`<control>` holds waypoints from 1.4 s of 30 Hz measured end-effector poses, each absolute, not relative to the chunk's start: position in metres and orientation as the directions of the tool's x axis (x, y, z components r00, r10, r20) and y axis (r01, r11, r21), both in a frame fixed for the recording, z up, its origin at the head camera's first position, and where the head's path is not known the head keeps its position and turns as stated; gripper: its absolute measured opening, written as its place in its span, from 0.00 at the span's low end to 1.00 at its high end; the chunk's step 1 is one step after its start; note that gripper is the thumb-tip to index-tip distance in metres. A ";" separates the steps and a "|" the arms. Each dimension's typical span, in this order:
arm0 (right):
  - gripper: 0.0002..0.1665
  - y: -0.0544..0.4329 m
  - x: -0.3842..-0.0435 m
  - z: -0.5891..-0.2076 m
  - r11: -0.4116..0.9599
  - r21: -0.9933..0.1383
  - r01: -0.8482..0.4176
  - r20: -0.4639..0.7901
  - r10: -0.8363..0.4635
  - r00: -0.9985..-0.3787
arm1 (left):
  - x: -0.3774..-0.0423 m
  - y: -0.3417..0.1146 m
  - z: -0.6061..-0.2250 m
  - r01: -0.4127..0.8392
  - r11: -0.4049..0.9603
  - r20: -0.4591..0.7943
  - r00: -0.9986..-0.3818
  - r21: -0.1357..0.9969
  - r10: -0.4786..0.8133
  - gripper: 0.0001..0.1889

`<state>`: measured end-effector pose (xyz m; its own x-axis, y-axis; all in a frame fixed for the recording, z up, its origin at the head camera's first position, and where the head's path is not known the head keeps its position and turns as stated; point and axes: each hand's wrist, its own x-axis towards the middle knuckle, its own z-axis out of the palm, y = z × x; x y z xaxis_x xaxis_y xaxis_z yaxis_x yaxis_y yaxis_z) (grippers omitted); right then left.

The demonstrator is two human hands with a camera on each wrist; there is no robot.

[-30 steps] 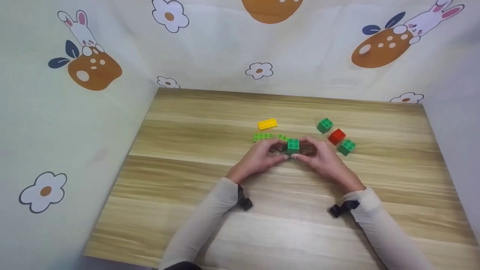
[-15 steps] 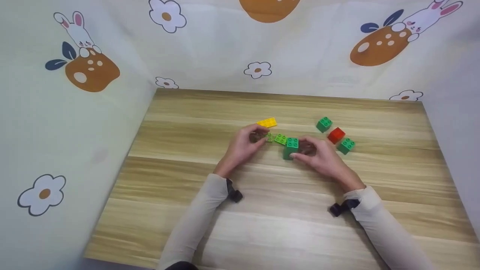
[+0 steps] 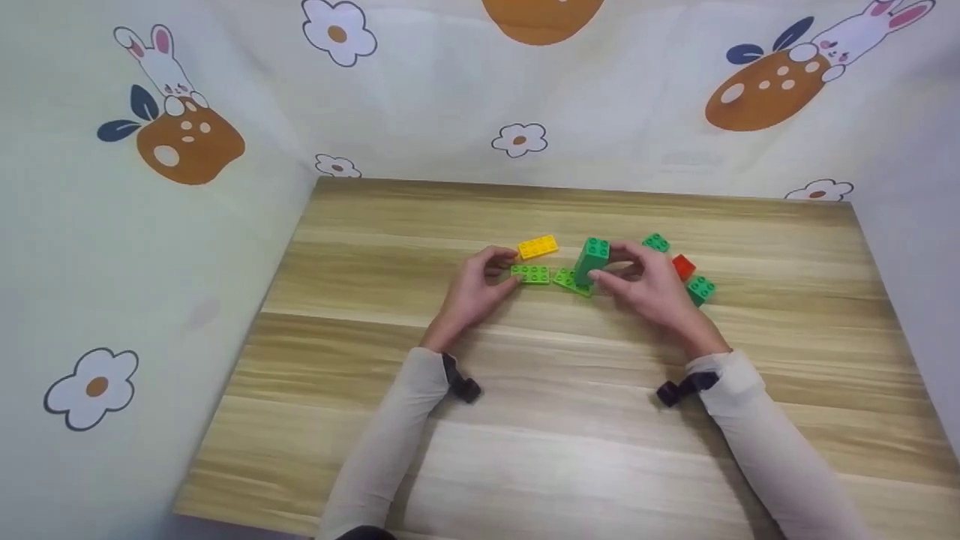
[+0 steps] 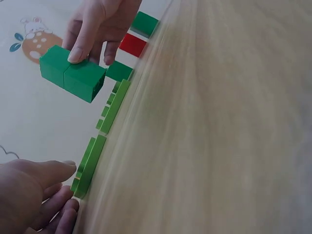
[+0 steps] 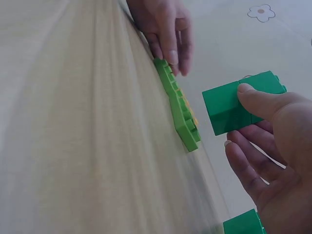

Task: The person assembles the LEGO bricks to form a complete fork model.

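Two green toy bricks joined in a stack are pinched between the thumb and fingers of my right hand. In both wrist views the stack is raised over the table. It overlaps a light green flat brick in the head view. Beside that piece, end to end, lies another light green flat brick. My left hand pinches this one at its left end, thumb on the near side. A yellow flat brick lies just behind it.
To the right of my right hand lie a green brick, a red brick and another green brick on the wooden table. A patterned cloth wall stands behind the table.
My left hand has let go of the green stack and moved left to the light green flat brick. The right hand has lifted the stack and carried it back, away from me.
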<state>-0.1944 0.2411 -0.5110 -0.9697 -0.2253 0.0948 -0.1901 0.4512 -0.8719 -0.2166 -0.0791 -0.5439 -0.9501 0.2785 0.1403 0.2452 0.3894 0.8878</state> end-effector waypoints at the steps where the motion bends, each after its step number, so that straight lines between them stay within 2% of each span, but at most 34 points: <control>1: 0.33 0.241 -0.198 -0.511 0.446 -0.876 -0.182 0.092 -0.216 -0.972 | -0.217 -0.080 -0.545 0.244 0.382 0.138 -0.949 0.891 0.284 0.22; 12: 0.33 0.238 -0.233 -0.511 0.498 -0.859 -0.117 0.038 -0.166 -0.985 | -0.217 -0.081 -0.543 0.210 0.352 0.105 -0.950 0.912 0.295 0.22; 22: 0.36 0.235 -0.245 -0.515 0.553 -0.826 -0.110 0.018 -0.170 -0.985 | -0.216 -0.076 -0.533 0.109 0.386 0.013 -0.970 0.916 0.243 0.21; 27: 0.40 0.235 -0.244 -0.514 0.523 -0.844 -0.119 0.019 -0.192 -0.981 | -0.217 -0.076 -0.531 0.092 0.391 -0.005 -0.971 0.916 0.240 0.21; 34: 0.49 0.245 -0.226 -0.513 0.546 -0.833 -0.090 -0.014 -0.183 -0.983 | -0.216 -0.079 -0.529 0.112 0.332 0.000 -0.947 0.937 0.321 0.27; 42: 0.38 0.238 -0.201 -0.519 0.552 -0.831 -0.070 -0.089 -0.255 -0.963 | -0.217 -0.080 -0.522 0.086 0.347 -0.048 -0.932 0.934 0.359 0.31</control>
